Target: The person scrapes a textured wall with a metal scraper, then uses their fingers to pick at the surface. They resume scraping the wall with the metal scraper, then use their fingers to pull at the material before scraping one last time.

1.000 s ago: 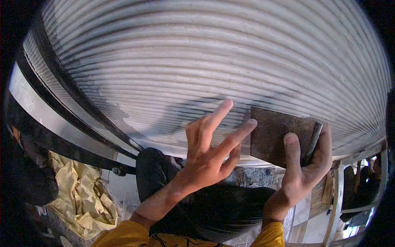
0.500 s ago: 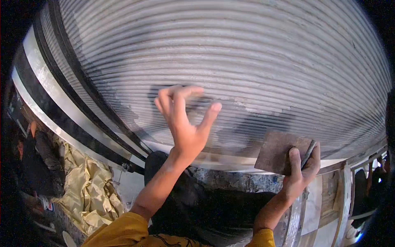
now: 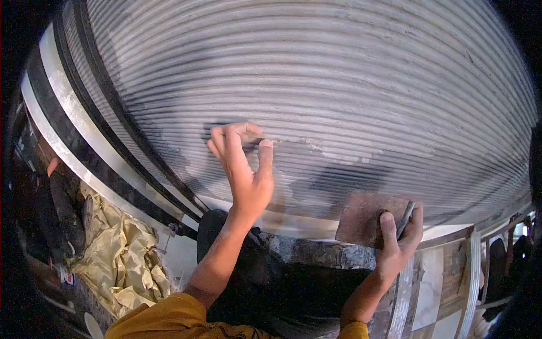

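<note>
Ridged sheet metal, like a roller shutter [image 3: 316,68], fills the upper view. A ragged edge of pale coating [image 3: 307,141] crosses it, with darker grey ridges below. My left hand [image 3: 243,169] is at this edge, thumb and index finger brought together in a pinch. Something thin seems to show at the fingertips, too small to name. At the lower right, my right hand [image 3: 401,237] grips a flat, brownish square scraper [image 3: 361,217] by its thick rolled edge, thumb lying on the face. The scraper is held in front of the shutter's bottom part.
Crumpled gold sheeting [image 3: 127,254] lies on the floor at left. Black and white curved bands [image 3: 84,135] border the shutter there. Another person's hand [image 3: 52,165] shows at far left. A metal rail [image 3: 468,282] and floor tiles [image 3: 429,288] are at lower right.
My left hand has shifted slightly left, and its thumb and index finger have closed from apart into a pinch. My right hand, still holding the scraper, has moved a little left and down.
</note>
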The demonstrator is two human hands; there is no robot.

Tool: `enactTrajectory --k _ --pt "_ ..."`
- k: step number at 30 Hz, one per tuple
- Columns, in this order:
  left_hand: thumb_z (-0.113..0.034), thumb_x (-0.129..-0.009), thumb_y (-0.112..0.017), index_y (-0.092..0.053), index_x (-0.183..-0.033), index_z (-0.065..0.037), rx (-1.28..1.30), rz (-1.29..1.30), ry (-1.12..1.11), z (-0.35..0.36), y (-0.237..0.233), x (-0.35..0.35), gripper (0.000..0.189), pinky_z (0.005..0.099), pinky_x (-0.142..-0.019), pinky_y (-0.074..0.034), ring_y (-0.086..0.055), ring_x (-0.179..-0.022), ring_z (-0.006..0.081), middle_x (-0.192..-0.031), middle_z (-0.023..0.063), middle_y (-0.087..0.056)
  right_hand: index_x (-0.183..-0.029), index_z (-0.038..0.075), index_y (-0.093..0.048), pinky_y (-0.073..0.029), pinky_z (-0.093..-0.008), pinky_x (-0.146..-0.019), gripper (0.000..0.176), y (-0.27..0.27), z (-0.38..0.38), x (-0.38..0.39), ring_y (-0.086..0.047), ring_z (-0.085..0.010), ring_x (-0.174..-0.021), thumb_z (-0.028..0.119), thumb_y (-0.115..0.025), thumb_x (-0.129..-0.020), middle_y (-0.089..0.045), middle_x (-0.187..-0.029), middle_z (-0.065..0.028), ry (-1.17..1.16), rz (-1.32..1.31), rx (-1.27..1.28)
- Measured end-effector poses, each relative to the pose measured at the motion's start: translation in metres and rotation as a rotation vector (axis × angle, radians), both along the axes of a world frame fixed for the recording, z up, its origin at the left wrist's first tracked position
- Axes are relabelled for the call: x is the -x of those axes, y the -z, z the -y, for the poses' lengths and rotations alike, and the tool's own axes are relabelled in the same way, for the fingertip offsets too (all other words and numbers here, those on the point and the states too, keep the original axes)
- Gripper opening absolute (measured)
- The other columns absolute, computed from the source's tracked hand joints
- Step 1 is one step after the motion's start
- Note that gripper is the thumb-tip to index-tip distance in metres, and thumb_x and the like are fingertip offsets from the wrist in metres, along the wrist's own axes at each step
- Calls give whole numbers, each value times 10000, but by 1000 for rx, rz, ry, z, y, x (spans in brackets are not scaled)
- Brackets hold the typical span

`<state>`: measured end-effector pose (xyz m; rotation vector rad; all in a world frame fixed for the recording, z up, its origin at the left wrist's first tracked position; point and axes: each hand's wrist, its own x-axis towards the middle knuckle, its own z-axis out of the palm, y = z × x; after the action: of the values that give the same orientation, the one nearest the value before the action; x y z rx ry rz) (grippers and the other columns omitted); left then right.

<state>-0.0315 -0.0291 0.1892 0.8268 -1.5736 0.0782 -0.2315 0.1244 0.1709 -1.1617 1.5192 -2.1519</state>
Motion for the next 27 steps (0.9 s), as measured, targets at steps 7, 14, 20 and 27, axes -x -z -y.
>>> enactTrajectory --k 7,14,20,27 --pt "-199 -842 -706 -519 -1010 -65 13 -23 -58 -1 -2 8 285 425 -926 -252 -383 -971 247 -996 45 -513 -1105 8 -552 -400 -258 -826 318 3 6 -4 -500 -128 -877 141 -682 -848 -564 -947 -40 -76 11 -65" --pt "-116 -822 -688 -583 -955 -73 -10 -31 -11 -1 3 2 175 416 -925 -278 -400 -998 258 -988 63 -536 -1112 3 -550 -403 -254 -818 313 5 22 -6 -498 -130 -868 120 -682 -853 -569 -946 -40 -39 4 -61" --pt "-120 -781 -712 -706 -1142 -193 69 178 137 -15 33 17 368 385 -941 -285 -409 -1102 220 -1168 76 -509 -1019 -1 -570 -442 -287 -797 219 -20 37 -10 -525 -154 -816 122 -690 -883 -587 -865 -60 102 -220 -42" --pt "-154 -771 -733 -700 -1193 -284 189 430 -16 -3 45 16 443 381 -878 -326 -355 -1103 250 -1239 69 -396 -1031 -5 -528 -393 -265 -821 345 7 56 -11 -475 -140 -868 264 -701 -905 -513 -915 -53 122 -273 39"
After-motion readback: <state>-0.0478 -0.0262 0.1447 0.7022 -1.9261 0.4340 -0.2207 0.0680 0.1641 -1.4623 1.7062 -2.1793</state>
